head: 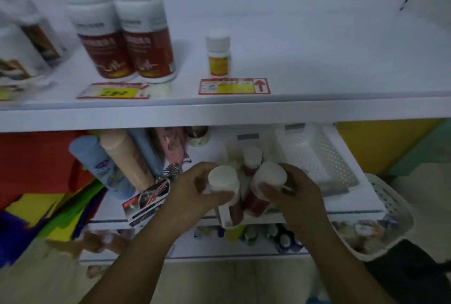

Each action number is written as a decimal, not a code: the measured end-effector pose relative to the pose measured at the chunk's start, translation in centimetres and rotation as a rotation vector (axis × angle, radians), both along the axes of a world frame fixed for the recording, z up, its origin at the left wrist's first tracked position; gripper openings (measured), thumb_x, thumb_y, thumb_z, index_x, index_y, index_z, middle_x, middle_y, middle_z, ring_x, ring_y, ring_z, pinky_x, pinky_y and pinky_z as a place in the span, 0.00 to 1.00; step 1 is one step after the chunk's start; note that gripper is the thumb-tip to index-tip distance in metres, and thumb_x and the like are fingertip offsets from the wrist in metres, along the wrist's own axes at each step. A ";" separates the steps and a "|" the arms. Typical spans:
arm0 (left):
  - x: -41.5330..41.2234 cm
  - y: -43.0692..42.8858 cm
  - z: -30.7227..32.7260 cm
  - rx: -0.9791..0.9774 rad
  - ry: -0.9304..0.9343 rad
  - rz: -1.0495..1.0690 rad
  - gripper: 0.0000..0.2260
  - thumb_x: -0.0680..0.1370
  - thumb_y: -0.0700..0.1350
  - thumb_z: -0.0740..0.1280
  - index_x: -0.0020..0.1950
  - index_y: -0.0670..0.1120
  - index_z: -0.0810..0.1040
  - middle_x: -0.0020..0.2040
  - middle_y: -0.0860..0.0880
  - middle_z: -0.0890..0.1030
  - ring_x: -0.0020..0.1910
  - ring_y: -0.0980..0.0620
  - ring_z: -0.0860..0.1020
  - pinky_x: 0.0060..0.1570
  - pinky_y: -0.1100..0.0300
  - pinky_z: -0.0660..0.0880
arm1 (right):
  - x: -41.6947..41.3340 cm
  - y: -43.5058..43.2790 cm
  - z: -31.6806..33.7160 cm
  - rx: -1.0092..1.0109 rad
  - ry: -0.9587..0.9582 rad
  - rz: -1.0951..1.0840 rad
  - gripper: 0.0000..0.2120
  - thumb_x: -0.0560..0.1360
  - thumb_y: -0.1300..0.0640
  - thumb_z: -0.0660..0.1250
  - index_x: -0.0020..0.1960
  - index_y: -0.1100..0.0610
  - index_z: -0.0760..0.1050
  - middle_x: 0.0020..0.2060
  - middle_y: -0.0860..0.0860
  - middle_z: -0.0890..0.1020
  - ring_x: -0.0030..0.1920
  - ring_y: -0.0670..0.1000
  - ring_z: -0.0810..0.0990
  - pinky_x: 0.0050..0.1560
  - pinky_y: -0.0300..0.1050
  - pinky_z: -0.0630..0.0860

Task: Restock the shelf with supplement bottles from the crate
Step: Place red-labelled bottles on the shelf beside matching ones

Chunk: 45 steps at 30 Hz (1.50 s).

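My left hand (192, 193) grips a white-capped bottle with a red label (223, 179) below the front edge of the top shelf (219, 110). My right hand (297, 193) grips a second white-capped, red-labelled bottle (267, 178) right beside it. Behind them a third similar bottle (252, 157) stands on the lower shelf. On the top shelf stand two big red-labelled bottles (129, 32) at the left and one small yellow-labelled bottle (218, 53) in the middle. The white perforated crate (390, 215) sits at the lower right with small items inside.
Price tags (234, 86) lie along the top shelf's front; its right half is bare. The lower shelf holds lotion tubes (114, 159), a dark box (148, 201) and a white perforated tray (317, 157). More bottles stand at the far left of the top shelf.
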<state>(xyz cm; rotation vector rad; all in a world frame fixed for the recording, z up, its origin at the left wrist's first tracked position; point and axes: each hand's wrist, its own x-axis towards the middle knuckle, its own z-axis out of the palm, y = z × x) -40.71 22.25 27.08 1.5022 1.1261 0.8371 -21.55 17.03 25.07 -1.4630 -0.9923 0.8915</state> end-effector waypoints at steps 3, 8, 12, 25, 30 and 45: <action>-4.2 -4.6 4.2 -0.181 -0.443 0.056 0.14 0.65 0.45 0.70 0.50 0.51 0.82 0.48 0.50 0.86 0.48 0.51 0.83 0.42 0.62 0.80 | -4.3 -3.3 5.2 0.092 0.414 0.025 0.15 0.65 0.56 0.71 0.52 0.53 0.78 0.47 0.51 0.85 0.47 0.48 0.83 0.41 0.40 0.79; -11.8 -10.6 10.9 -0.330 -0.773 0.114 0.16 0.69 0.53 0.64 0.49 0.48 0.85 0.48 0.44 0.86 0.45 0.46 0.84 0.45 0.49 0.81 | -13.5 -6.7 13.6 -0.010 0.867 0.219 0.24 0.63 0.46 0.68 0.54 0.59 0.79 0.46 0.58 0.85 0.40 0.56 0.85 0.34 0.49 0.80; -17.8 -14.7 14.2 -0.308 -0.797 0.139 0.24 0.61 0.58 0.70 0.49 0.44 0.83 0.39 0.43 0.85 0.33 0.46 0.83 0.34 0.51 0.81 | -20.6 -8.7 16.8 -0.046 0.809 0.375 0.28 0.59 0.41 0.68 0.52 0.59 0.81 0.42 0.58 0.85 0.36 0.55 0.84 0.34 0.49 0.80; -24.2 -11.9 17.4 -0.134 -0.797 0.160 0.21 0.61 0.48 0.69 0.53 0.44 0.83 0.45 0.40 0.85 0.40 0.44 0.84 0.41 0.48 0.81 | -27.0 -5.2 20.1 0.059 0.467 0.502 0.45 0.49 0.26 0.68 0.56 0.56 0.78 0.44 0.55 0.86 0.40 0.52 0.85 0.33 0.43 0.79; -22.5 -6.9 20.2 -0.087 -0.737 0.171 0.15 0.57 0.54 0.68 0.33 0.45 0.85 0.31 0.42 0.83 0.25 0.47 0.81 0.26 0.55 0.80 | -25.5 -1.4 21.7 0.224 0.507 0.554 0.19 0.60 0.41 0.70 0.43 0.52 0.83 0.41 0.54 0.86 0.38 0.51 0.85 0.33 0.41 0.79; -22.9 5.2 23.4 0.300 -0.368 -0.082 0.14 0.55 0.57 0.75 0.40 0.63 0.83 0.43 0.54 0.86 0.43 0.54 0.84 0.35 0.63 0.79 | -24.1 6.7 23.6 0.415 0.256 0.252 0.27 0.62 0.34 0.63 0.48 0.55 0.79 0.40 0.56 0.85 0.37 0.56 0.84 0.37 0.50 0.80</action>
